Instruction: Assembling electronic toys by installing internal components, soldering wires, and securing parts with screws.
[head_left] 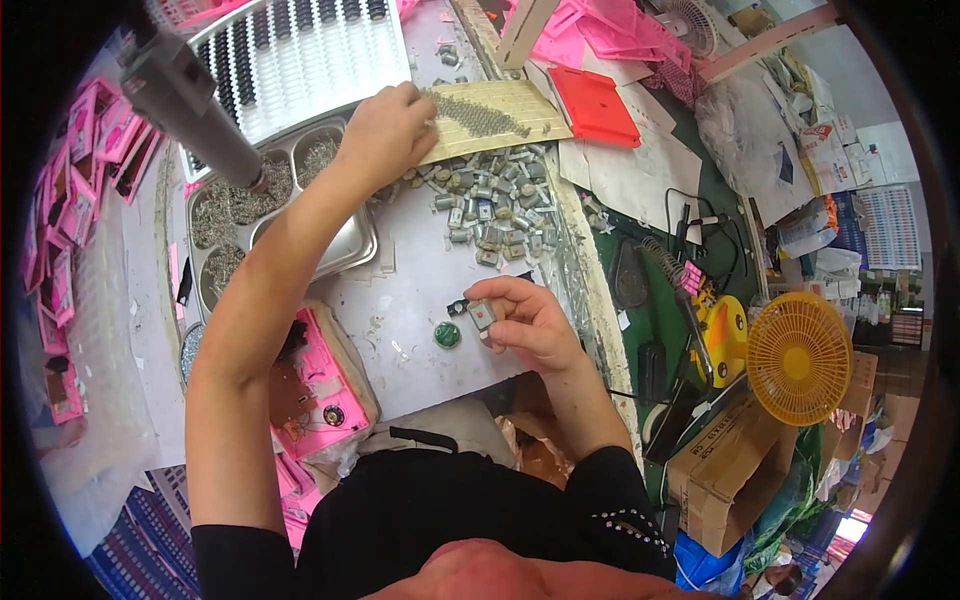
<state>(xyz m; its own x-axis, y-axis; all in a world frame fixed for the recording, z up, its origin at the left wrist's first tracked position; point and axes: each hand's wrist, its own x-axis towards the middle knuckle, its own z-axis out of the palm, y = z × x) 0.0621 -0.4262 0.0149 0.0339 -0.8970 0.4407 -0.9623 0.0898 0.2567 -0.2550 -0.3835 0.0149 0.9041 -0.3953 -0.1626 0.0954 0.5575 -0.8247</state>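
Note:
My right hand (535, 325) pinches a small silver electric motor (481, 316) between thumb and fingers, above the pale tabletop. A small black part (457, 308) sits at the motor's left end. Just below it on the table lies a round green dish (447, 335). My left arm stretches far forward, and my left hand (385, 140) is at the left edge of a tan board (540, 120). Its fingers are curled together there; what they hold, if anything, is hidden. Many tiny metal pieces (480, 117) are spread over that board. Loose silver motors (500, 205) lie heaped in front of it.
A metal compartment tray (370, 235) of small parts stands left, under a grey machine arm (190, 95). Behind it is a white rack (310, 60) with black pieces. Pink housings (325, 385) lie near my body. A red plate (595, 105) and an orange fan (798, 358) are right.

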